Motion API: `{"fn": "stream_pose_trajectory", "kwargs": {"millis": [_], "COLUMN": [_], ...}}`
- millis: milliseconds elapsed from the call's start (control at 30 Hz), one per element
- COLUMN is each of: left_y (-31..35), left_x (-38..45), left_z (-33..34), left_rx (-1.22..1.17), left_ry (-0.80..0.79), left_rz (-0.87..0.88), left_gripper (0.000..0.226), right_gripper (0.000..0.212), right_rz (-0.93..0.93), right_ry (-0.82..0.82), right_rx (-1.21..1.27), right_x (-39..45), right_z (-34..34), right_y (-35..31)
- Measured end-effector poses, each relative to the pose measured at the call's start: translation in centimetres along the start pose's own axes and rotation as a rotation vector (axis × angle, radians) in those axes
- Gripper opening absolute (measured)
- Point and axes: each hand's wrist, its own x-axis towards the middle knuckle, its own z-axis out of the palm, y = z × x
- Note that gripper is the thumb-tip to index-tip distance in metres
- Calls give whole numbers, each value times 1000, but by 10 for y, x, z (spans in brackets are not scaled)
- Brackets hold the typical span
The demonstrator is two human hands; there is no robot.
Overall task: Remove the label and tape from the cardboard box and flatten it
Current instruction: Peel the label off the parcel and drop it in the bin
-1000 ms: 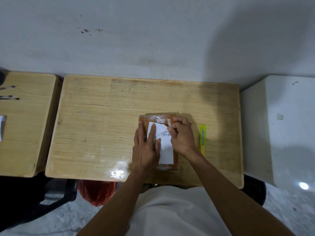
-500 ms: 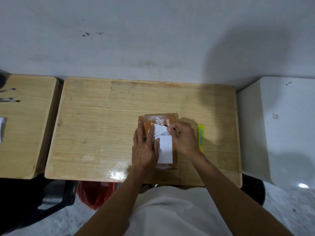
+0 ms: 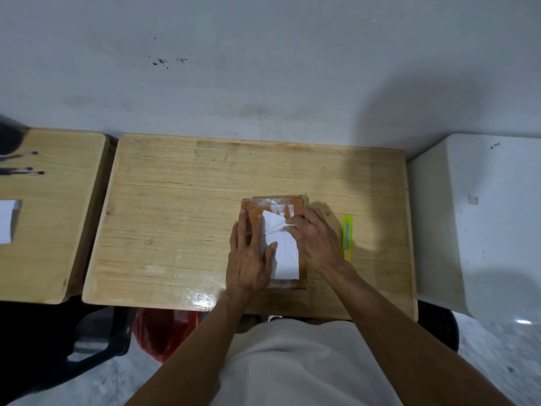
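Observation:
A small brown cardboard box (image 3: 257, 206) wrapped in shiny clear tape lies flat on the wooden table (image 3: 181, 218), near its front edge. A white label (image 3: 285, 256) covers the box's top; its far corner is lifted and folded back toward me. My left hand (image 3: 251, 256) lies flat on the left part of the box, fingers straight, pressing it down. My right hand (image 3: 314, 241) is on the right side, its fingertips pinching the peeled far edge of the label.
A yellow-green utility knife (image 3: 347, 234) lies on the table just right of my right hand. A second wooden table (image 3: 49, 230) on the left carries pens (image 3: 22, 170) and white paper (image 3: 7, 221). A white block (image 3: 483, 224) stands right; a red bag (image 3: 164, 332) hangs below.
My right hand has drawn the label's far edge toward me, so more of it is peeled and folded back. My left hand has stayed pressing on the box.

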Motion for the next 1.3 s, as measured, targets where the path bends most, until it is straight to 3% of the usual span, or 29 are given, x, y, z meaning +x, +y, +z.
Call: {"fn": "stream_pose_trajectory", "kwargs": {"millis": [233, 733, 867, 967, 1033, 1233, 1300], "left_y": [-23, -27, -27, -24, -22, -19, -18], "left_x": [-22, -29, -30, -32, -33, -35, -37], "left_z": [2, 4, 1, 0, 1, 2, 1], "left_rx": [45, -32, -66, -94, -114, -120, -145], "left_ry": [-81, -119, -115, -93, -79, -111, -76], "left_rz": [-36, 54, 77, 98, 88, 59, 74], "left_gripper": [84, 78, 80, 83, 86, 89, 86], "right_gripper": [22, 29, 36, 22, 31, 11, 40], "right_rz": [266, 532, 600, 632, 620, 622, 647], "right_ry": [-61, -180, -179, -199, -235, -347, -370], "right_rx": [192, 397, 565, 630, 651, 746, 813], "right_x": [3, -9, -14, -17, -15, -12, -11], "right_z": [13, 10, 14, 9, 3, 0, 3], "right_y": [-1, -2, 3, 0, -5, 1, 5]}}
